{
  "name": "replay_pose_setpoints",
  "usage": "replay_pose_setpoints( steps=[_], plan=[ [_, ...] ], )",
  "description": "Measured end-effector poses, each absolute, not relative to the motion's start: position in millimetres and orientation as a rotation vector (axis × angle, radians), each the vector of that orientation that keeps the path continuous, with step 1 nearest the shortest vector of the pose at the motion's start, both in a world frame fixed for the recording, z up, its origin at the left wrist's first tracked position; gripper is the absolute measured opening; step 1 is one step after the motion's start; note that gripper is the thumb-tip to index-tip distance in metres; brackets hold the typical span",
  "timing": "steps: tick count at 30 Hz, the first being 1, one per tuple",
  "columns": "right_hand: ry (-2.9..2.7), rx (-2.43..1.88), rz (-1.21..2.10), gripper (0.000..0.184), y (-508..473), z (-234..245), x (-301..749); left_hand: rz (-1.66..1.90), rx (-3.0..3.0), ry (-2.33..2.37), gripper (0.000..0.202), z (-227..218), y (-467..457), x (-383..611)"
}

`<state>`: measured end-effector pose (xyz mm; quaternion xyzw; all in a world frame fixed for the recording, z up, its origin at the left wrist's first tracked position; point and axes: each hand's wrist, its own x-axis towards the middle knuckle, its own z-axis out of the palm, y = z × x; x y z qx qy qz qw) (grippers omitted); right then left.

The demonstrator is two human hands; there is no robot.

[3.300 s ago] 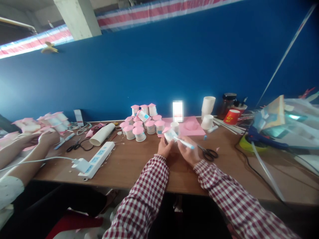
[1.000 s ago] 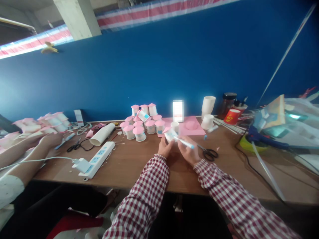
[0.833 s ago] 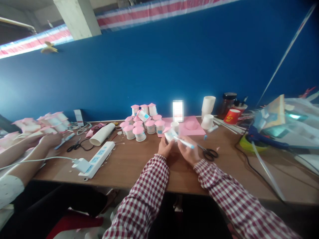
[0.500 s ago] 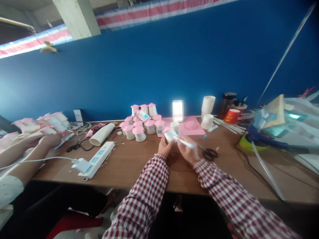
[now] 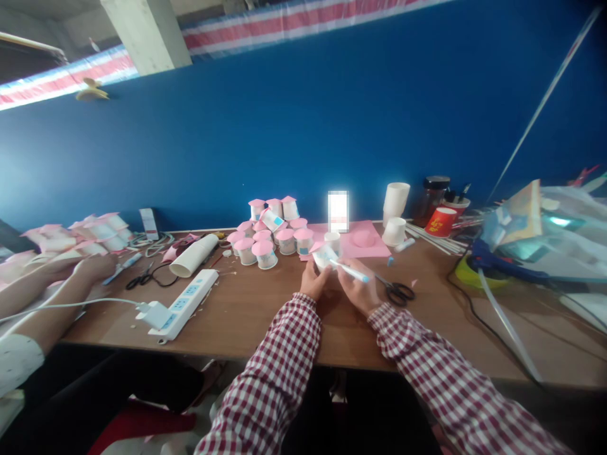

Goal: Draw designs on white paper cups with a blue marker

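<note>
Cup (image 5: 324, 256) with a pink roof is tilted and clamped in the left hand (image 5: 315, 281), fingers and thumb closed around its body. The right hand (image 5: 359, 287) is closed on a pen (image 5: 353, 272), tip directed at the cup's side; actual contact is too small to tell.

Step in hand, as judged: drawing on the cup wall. For sound work, the left hand should brace the cup without denting it, presenting the area to be marked squarely to the pen. Short, light strokes are advised, as the tip could skid on the curve. Pressure on the roof should be avoided, since it may bend.

Hazards noted: a plain cup (image 5: 332, 240) stands just beyond the hands and could be knocked; scissors (image 5: 399, 293) lie on the desk (image 5: 256, 309) just right of the right hand. Roofed cups (image 5: 263, 236), beyond and left of the left hand, may serve for comparison.
</note>
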<state>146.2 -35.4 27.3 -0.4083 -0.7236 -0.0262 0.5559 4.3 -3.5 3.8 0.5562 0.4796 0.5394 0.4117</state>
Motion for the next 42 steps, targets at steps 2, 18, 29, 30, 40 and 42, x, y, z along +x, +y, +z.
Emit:
replay_pose_setpoints(
  steps=[2, 18, 29, 30, 40, 42],
  plan=[
    [-1.708, -0.965, -0.063, 0.02, -35.5, 27.3, 146.1, 1.357, 1.399, 1.203, 0.044, 2.9, -2.8, 4.5],
    [-1.71, -0.962, -0.074, 0.016, -35.9, 28.4, 146.0, 1.355, 1.439, 1.222, 0.044, 1.7, -2.1, 4.0],
    [-1.713, -0.953, -0.056, 0.015, -35.6, 27.8, 145.9, 1.344, 1.442, 1.245, 0.043, 4.4, -4.1, 4.1],
    [-1.713, -0.959, -0.059, 0.015, -35.5, 27.7, 145.9, 1.341, 1.445, 1.248, 0.042, 4.9, -4.4, 4.2],
    [-1.719, -0.974, -0.073, 0.017, -35.1, 27.4, 145.9, 1.32, 1.47, 1.275, 0.04, 8.0, -6.6, 4.2],
    [-1.718, -0.969, -0.073, 0.017, -35.2, 27.8, 145.8, 1.318, 1.472, 1.277, 0.039, 7.8, -6.3, 4.3]
  ],
)
